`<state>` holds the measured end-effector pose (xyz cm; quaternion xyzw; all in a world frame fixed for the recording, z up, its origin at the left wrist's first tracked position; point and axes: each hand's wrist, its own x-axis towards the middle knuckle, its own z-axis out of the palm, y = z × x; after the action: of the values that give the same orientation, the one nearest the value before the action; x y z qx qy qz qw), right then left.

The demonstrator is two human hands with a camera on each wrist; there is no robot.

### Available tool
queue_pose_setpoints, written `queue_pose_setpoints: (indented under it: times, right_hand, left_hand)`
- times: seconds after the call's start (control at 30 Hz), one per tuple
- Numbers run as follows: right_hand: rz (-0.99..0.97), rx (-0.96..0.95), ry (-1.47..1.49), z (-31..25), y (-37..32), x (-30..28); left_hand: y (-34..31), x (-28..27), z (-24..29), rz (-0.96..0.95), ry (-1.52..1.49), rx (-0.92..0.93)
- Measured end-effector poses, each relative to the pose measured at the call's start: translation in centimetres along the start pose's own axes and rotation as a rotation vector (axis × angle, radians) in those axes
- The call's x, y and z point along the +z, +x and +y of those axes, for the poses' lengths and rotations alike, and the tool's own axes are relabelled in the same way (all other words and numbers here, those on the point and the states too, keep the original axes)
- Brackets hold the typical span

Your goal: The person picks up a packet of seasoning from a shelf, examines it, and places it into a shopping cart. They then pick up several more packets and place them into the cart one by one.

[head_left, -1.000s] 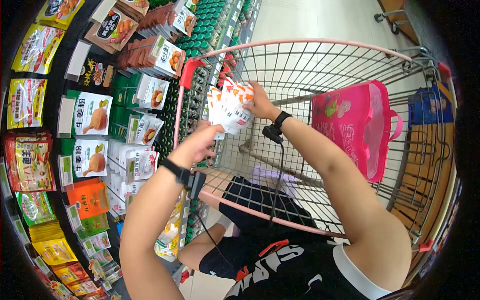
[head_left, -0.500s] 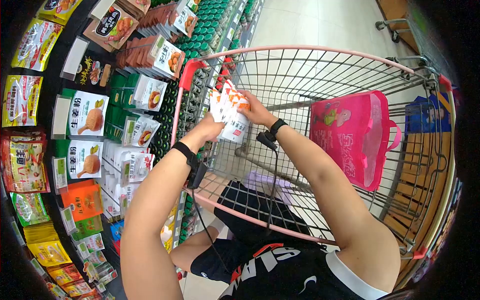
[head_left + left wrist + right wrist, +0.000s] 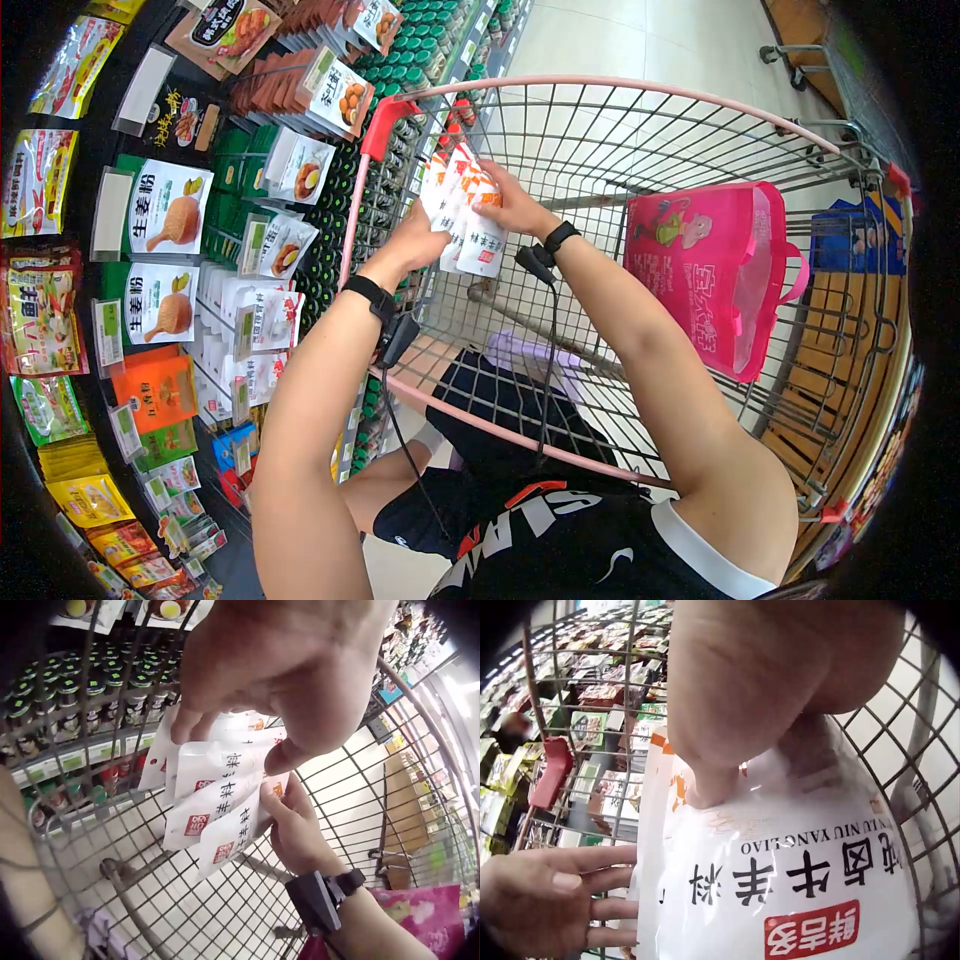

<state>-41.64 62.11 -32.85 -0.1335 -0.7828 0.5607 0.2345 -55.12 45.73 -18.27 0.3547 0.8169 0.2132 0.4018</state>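
Several white seasoning packets (image 3: 483, 240) with orange-red tops and black lettering are fanned out above the shopping cart basket. My right hand (image 3: 515, 208) grips them at their right side, the thumb lying over the front packet (image 3: 780, 870). My left hand (image 3: 415, 243) is at the left edge of the fan. In the right wrist view, the fingers (image 3: 613, 907) of that hand stretch out straight to the packet's edge. Seen from the left wrist, the left hand (image 3: 292, 682) arches over the packets, covering their upper ends.
The wire cart (image 3: 590, 85) has a pink rim and holds a pink bag (image 3: 690, 270) at its right. Racks of hanging seasoning pouches (image 3: 165, 305) line the left. Green-capped jars (image 3: 420, 60) stand beyond. A second cart's wheels (image 3: 785, 60) show at the far right.
My left hand has moved up to the left side of the packets from below them. The packets now spread wider, with my right hand still gripping them.
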Motion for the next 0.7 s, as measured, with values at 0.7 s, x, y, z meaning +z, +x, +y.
queue_pose_setpoints:
  times: [0.7]
  right_hand:
    - [0.174, 0.023, -0.459, -3.0, -1.3, -0.3]
  left_hand:
    - [-3.1, -1.8, 4.8, -0.102, 0.516, -0.058]
